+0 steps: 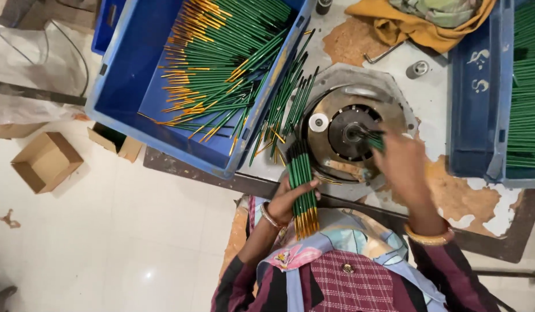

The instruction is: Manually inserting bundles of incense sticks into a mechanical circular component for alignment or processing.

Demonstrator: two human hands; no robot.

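A bundle of green pencils is gripped in the closed left hand near the body. One pencil is pinched by the right hand at the round machine; it is best fed straight into the centre hole.

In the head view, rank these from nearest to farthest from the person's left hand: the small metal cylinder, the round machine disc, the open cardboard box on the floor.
From the left hand, which grips a bundle of green pencils:
1. Round machine disc, just up and right on the table.
2. Small metal cylinder, farther up and right, near the yellow cloth.
3. Open cardboard box, far off on the floor on the opposite side.
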